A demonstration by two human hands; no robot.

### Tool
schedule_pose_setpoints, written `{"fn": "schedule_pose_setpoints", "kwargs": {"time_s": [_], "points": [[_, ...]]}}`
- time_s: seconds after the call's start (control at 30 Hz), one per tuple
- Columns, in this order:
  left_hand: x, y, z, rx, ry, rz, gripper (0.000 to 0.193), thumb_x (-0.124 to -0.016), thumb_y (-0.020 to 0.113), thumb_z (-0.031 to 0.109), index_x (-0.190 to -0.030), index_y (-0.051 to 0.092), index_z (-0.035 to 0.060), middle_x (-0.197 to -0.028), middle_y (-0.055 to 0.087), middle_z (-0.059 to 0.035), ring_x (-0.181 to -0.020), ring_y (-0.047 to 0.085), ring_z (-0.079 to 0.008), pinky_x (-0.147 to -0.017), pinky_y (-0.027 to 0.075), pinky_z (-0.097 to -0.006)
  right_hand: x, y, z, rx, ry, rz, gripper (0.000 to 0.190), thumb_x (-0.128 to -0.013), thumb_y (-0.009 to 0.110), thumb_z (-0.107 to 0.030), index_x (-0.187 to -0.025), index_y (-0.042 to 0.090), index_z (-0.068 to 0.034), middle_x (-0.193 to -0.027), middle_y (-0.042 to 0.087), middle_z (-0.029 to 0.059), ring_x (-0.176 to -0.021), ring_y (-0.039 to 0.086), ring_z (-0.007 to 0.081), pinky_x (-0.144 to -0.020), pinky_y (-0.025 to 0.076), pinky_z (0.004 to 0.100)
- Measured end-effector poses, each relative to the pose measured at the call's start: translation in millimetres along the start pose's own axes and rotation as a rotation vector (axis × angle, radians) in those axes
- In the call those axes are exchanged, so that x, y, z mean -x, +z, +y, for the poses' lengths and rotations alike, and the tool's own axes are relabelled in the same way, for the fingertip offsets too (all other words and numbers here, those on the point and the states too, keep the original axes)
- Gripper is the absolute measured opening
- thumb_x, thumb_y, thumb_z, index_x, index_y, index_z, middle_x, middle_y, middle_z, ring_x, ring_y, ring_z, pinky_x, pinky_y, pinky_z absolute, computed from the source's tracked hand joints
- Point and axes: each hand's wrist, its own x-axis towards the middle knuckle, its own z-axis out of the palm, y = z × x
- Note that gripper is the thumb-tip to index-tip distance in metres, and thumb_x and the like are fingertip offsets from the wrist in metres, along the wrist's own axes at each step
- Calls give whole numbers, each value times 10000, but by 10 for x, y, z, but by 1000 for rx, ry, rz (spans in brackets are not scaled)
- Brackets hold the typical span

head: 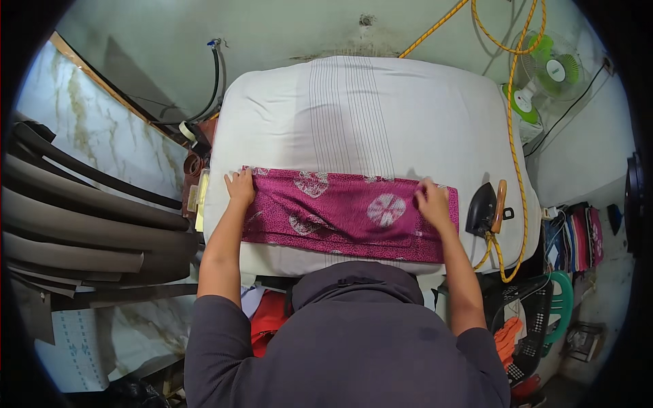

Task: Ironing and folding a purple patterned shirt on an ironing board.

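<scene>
A magenta patterned cloth [347,214] with pale round motifs lies folded in a long band along the near side of a white padded ironing surface [433,112], with creases across its middle. My left hand [241,186] rests on the cloth's upper left corner; whether its fingers pinch the fabric cannot be told. Near the right end, my right hand [432,204] is over the cloth with fingers bent, and its grip is unclear. To the right of the cloth, an iron [481,209] with a wooden handle [500,206] stands on the white cover.
A yellow cord [510,127] runs down the right side to the iron. Behind it at upper right is a green and white fan [558,71]. Dark fabric rolls [97,204] fill the left side. A black basket [530,326] holds orange cloth at lower right, beside hanging folded clothes [574,239].
</scene>
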Motion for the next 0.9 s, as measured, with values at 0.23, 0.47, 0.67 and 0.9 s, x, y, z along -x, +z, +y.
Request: {"fn": "schedule_pose_setpoints", "kwargs": {"time_s": [0.23, 0.47, 0.67, 0.9], "points": [[-6, -142, 3, 172, -100, -75, 544, -781, 630, 138, -1306, 498, 196, -1278, 555, -32, -1209, 489, -267, -1074, 258, -581, 210, -1078, -1005, -280, -269, -229, 177, -747, 582, -23, -913, 640, -38, -810, 670, 101, -737, 641, 247, -889, 421, 412], [31, -68, -137, 306, -100, -58, 347, -817, 589, 162, -1161, 615, 201, -1255, 559, -25, -1202, 480, -266, -1073, 259, -564, 428, -1222, -1157, -527, -88, -473, 137, -828, 660, -65, -955, 650, -16, -727, 615, 31, -662, 535, 88, -608, 426, 248], [-85, -3, -156, 424, -95, -93, 227, -854, 588, 228, -1070, 644, 185, -1253, 533, -30, -1238, 447, -269, -1086, 154, -666, 351, 198, 157, -770, 475, -59, 257, -881, 637, -109, -683, 487, -44, -635, 396, -65, -607, 348, 43, -534, 292, 255], [-87, -44, -82, 383, -135, -47, 233, -858, 602, 272, -1073, 645, 195, -1241, 543, -56, -1225, 463, -284, -1072, 112, -708, 297, 619, 127, -214, 310, 308, 206, -945, 521, -224, -966, 574, -25, -693, 592, 213, -634, 586, 390, -581, 428, 451]]}}
